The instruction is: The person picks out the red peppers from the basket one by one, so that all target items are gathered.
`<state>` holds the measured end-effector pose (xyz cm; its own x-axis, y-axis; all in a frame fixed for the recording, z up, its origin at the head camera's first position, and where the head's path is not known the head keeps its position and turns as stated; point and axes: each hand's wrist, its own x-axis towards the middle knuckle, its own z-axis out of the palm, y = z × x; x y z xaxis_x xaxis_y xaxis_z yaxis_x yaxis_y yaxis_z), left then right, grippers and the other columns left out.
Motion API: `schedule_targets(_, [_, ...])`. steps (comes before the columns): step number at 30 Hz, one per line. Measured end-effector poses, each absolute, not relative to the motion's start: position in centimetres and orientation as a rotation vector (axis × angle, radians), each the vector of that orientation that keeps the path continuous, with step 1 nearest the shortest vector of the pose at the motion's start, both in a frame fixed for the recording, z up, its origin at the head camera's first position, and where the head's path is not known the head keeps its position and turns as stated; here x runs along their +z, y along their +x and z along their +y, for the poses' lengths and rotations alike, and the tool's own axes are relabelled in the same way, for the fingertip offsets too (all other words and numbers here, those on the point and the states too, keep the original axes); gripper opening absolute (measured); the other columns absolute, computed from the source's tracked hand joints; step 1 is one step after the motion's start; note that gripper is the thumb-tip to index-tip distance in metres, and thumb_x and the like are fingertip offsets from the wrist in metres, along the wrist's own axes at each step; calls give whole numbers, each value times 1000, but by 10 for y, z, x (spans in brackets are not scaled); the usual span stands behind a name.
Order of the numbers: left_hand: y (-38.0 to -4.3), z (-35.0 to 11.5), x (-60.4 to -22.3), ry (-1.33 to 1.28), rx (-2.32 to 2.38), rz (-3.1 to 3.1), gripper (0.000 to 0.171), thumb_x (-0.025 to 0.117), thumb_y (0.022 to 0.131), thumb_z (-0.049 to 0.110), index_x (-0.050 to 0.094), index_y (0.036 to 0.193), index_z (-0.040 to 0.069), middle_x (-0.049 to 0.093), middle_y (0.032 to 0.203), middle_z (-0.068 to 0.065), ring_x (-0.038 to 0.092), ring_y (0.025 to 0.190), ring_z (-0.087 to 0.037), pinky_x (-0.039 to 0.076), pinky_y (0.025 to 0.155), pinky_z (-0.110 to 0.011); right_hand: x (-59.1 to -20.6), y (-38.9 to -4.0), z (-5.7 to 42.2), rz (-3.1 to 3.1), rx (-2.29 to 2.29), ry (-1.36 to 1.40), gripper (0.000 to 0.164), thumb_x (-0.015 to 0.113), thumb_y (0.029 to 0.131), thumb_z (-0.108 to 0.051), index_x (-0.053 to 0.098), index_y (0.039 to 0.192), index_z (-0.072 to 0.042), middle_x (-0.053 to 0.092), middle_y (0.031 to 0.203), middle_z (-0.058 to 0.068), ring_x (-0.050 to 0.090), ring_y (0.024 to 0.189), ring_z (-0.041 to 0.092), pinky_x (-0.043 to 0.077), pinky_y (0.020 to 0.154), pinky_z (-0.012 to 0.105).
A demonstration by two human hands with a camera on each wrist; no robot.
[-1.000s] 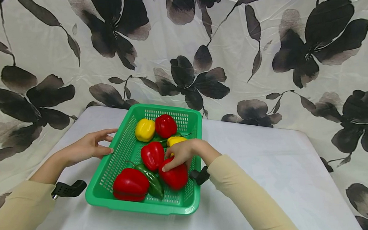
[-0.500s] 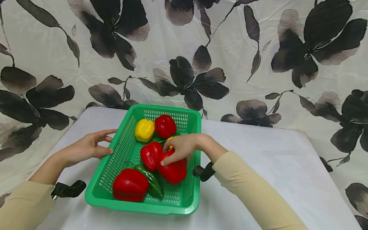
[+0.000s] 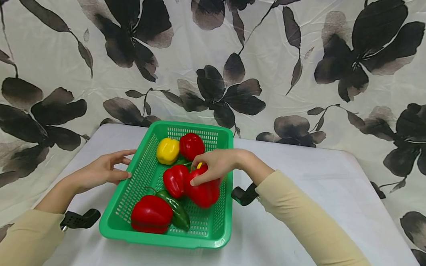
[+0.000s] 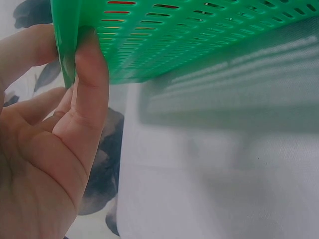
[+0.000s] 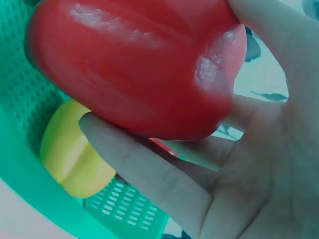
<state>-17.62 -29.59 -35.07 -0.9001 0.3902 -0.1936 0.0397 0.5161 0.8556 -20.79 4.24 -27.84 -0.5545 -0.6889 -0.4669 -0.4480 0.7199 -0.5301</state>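
Observation:
My right hand (image 3: pixel 216 165) grips a large red bell pepper (image 3: pixel 203 193) over the right side of a green plastic basket (image 3: pixel 164 239). In the right wrist view the fingers curl round that bell pepper (image 5: pixel 144 64), and a yellow bell pepper (image 5: pixel 79 149) lies below them. My left hand (image 3: pixel 99 169) is at the basket's left side. The left wrist view has its thumb and fingers pinching the basket's rim (image 4: pixel 66 50). Beside the held pepper sits another red bell pepper (image 3: pixel 175 180). A green chili pepper (image 3: pixel 176 211) and a big red bell pepper (image 3: pixel 151 214) lie at the near end.
At the basket's far end are a yellow bell pepper (image 3: pixel 168 151) and a red one (image 3: pixel 192 146). Part of a green pepper (image 3: pixel 184 162) shows just below them. The basket stands on a white-covered table (image 3: pixel 303 194) before a floral cloth backdrop (image 3: pixel 281 64).
My right hand has drawn the red bell pepper up and toward the far end of the basket, with the forearm shifting right. The left hand has stayed at the rim.

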Motion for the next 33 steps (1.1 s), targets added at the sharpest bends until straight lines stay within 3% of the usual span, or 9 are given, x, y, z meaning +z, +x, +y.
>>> schedule_targets(11, [-177, -296, -354, 339, 1326, 2408, 73, 61, 88, 20, 19, 146, 9, 41, 129, -26, 63, 91, -27, 55, 75, -40, -276, -217, 61, 2308, -526, -929, 55, 62, 83, -40, 49, 129, -11, 59, 109, -2, 56, 96, 14, 53, 71, 23])
schedule_targets(17, [-177, -296, -353, 347, 1333, 2405, 73, 61, 88, 20, 19, 146, 8, 41, 129, -27, 64, 90, -26, 55, 74, -40, -273, -222, 73, 2307, -608, -874, 54, 62, 84, -38, 48, 128, -11, 59, 109, 1, 60, 89, 15, 55, 68, 26])
schedule_targets(33, [-178, -296, -356, 340, 1336, 2402, 73, 61, 88, 19, 19, 146, 8, 40, 130, -27, 63, 90, -27, 55, 75, -41, -269, -233, 102, 2392, -691, -781, 51, 59, 86, -38, 49, 128, -10, 60, 111, 4, 60, 92, 19, 55, 69, 29])
